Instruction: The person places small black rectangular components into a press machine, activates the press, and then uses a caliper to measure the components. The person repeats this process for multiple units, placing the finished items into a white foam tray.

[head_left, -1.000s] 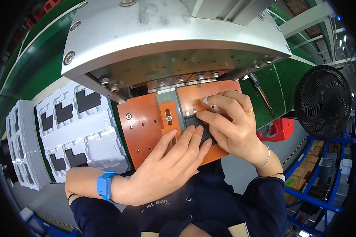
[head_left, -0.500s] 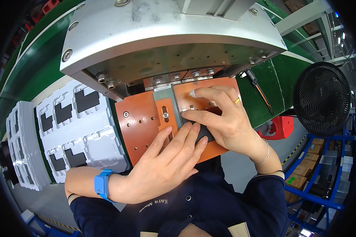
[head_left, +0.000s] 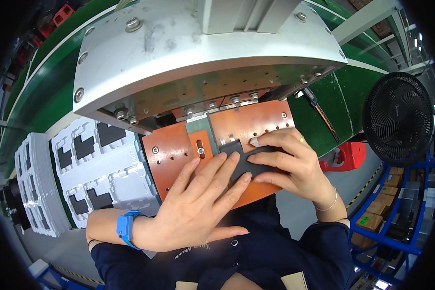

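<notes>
A black flat piece (head_left: pixel 242 158) with a notched edge lies on the orange fixture plate (head_left: pixel 246 121) under the press frame. My left hand (head_left: pixel 193 198) is spread flat, its fingertips resting on the piece and beside the slotted orange guide block (head_left: pixel 201 149). At the piece's right side is my right hand (head_left: pixel 295 166), fingers and thumb drawn together on it; one fingertip has a white wrap. Two small metal pins (head_left: pixel 227 139) stand just beyond the piece. My fingers cover parts of its edges.
A metal press frame (head_left: pixel 179 43) arches over the plate's far side. White trays (head_left: pixel 101 164) with black L-shaped pieces stand at left, beside a tray stack (head_left: pixel 41 188). On the right are a cutter knife (head_left: pixel 324 116), a black fan (head_left: pixel 398 118) and a red object (head_left: pixel 350 157).
My right hand has drawn back toward me and right, uncovering the pins and more of the black piece. My left fingers have spread wider. The whole view has shifted slightly.
</notes>
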Tool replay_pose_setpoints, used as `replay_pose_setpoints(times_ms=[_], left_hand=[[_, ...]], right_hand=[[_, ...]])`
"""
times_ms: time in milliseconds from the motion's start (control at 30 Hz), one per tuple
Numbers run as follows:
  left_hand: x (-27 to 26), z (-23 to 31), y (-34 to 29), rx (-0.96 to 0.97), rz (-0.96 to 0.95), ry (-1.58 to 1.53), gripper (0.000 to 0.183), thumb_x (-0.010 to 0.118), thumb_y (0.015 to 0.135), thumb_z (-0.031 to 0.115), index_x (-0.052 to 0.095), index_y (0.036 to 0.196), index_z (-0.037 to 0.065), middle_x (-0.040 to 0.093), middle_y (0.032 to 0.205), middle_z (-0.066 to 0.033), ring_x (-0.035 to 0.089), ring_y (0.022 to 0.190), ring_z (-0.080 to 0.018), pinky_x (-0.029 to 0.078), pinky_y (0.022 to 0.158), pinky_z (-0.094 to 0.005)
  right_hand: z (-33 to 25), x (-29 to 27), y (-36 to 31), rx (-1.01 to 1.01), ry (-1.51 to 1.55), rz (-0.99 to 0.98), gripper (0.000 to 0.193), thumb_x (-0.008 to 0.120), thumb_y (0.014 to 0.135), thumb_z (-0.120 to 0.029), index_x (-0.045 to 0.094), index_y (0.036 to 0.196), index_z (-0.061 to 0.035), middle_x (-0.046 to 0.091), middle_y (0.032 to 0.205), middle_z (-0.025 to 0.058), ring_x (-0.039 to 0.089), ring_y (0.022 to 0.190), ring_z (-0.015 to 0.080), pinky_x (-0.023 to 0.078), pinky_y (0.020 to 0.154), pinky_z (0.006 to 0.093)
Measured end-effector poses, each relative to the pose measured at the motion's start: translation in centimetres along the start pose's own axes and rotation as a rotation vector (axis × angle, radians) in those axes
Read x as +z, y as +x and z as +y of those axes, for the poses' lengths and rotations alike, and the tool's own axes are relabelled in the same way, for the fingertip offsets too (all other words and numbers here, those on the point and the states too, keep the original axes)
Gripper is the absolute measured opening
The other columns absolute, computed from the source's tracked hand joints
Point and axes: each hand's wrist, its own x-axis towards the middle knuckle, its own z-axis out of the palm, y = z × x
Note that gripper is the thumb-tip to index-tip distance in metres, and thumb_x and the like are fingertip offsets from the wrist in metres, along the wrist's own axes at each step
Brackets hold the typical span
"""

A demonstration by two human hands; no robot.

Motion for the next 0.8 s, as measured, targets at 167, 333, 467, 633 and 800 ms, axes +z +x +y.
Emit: replay_pose_setpoints(times_ms=[167,333,467,633,800], left_hand=[[-0.7,-2.0,1.0,-0.043,0.021,-0.033,0.09,0.067,0.073,0.071,0.054,0.139,0.01,0.04,0.148,-0.0219,0.041,0.129,-0.0445,0.037,0.102,-0.0563],[-1.1,-2.6,1.4,-0.059,0.025,0.026,0.088,0.066,0.074,0.072,0.056,0.138,0.011,0.041,0.148,-0.0207,0.04,0.13,-0.0436,0.038,0.102,-0.0562],[-0.9,-2.5,1.3,-0.063,0.033,0.017,0.087,0.066,0.074,0.072,0.058,0.136,0.012,0.043,0.147,-0.0199,0.041,0.129,-0.0429,0.038,0.102,-0.0557],[-0.7,-2.5,1.2,-0.07,0.029,0.019,0.088,0.064,0.073,0.075,0.059,0.134,0.012,0.045,0.146,-0.0195,0.041,0.129,-0.0424,0.036,0.104,-0.056],[-0.6,-2.7,1.1,-0.054,0.006,0.021,0.09,0.059,0.074,0.08,0.06,0.134,0.014,0.045,0.147,-0.0183,0.041,0.13,-0.0419,0.032,0.108,-0.0567]], right_hand=[[1.9,0.1,2.5,-0.046,-0.013,0.048,0.032,0.08,0.072,-0.02,0.073,0.101,-0.0084,0.066,0.109,0.0062,0.059,0.097,0.027,0.05,0.083,0.0378],[2.7,0.3,3.5,-0.056,-0.017,0.039,0.03,0.08,0.073,-0.021,0.073,0.1,-0.0089,0.066,0.107,0.0061,0.06,0.099,0.0276,0.05,0.085,0.0385],[2.6,0.1,3.6,-0.054,-0.02,0.014,0.03,0.081,0.072,-0.021,0.072,0.099,-0.009,0.066,0.107,0.0058,0.06,0.099,0.0272,0.05,0.085,0.0383],[2.7,0.0,3.9,-0.063,0.017,0.0,0.029,0.081,0.071,-0.02,0.072,0.096,-0.0075,0.067,0.108,0.0062,0.061,0.101,0.0257,0.051,0.086,0.0372],[2.5,-0.2,4.1,-0.045,0.078,-0.027,0.029,0.082,0.07,-0.019,0.072,0.092,-0.0047,0.068,0.108,0.0076,0.062,0.101,0.0245,0.052,0.085,0.0357]])
